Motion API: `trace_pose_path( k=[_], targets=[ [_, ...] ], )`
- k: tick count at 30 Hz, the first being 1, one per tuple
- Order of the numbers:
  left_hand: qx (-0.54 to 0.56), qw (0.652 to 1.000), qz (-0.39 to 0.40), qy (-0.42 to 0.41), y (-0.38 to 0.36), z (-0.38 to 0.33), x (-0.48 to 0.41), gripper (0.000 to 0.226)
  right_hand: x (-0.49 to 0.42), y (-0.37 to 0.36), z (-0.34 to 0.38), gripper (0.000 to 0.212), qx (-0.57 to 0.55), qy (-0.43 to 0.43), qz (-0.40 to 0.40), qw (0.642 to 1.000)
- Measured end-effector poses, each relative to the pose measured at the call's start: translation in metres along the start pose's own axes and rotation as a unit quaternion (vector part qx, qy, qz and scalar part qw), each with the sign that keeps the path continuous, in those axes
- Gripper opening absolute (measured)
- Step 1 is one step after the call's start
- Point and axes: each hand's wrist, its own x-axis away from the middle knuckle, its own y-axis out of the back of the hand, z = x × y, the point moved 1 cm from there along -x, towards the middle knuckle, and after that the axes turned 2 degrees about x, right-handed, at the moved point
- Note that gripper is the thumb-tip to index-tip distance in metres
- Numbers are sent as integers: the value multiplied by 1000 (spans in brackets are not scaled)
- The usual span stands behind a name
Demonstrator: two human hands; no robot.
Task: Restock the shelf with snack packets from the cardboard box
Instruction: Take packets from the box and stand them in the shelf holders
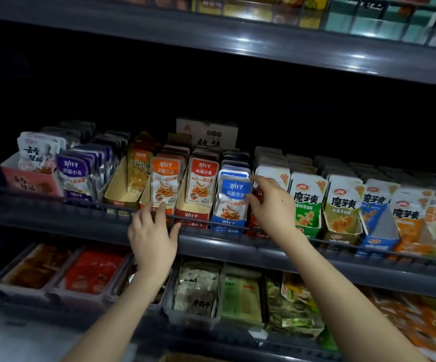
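A blue snack packet (233,197) stands at the front of its blue display carton (227,226) on the middle shelf (237,246). My right hand (271,202) pinches the packet's right edge between thumb and fingers. To its left stand orange packets (165,182) and red packets (203,182) in their cartons. My left hand (152,236) rests on the shelf's front wire rail (198,219) below the orange packets, fingers curled over the wire. The cardboard supply box is only a sliver at the bottom edge (185,357).
Purple packets (74,176) and a pink carton (28,178) stand at the left, konjac snack packets (308,202) in cartons at the right. A white box (206,134) sits behind. Bins of packets (198,291) fill the lower shelf; the upper shelf (290,48) overhangs.
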Motion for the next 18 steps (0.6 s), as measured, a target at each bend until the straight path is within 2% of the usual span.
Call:
trace_pose_path(
  k=[3,9,14,18],
  targets=[
    [4,1000,5,6,2,-1,-1,53,15,11,-3,39,-1,-4,-24,1000],
    [14,999,46,5,15,-2,25,60,84,45,-8,34,-29,-39,-9,999],
    [36,993,112,-18,19,17,108,51,169,50,-18,28,-72,-100,25,992],
    [-5,978,202,-44,3,50,195,47,246,24,-31,26,-123,-161,79,976]
  ],
)
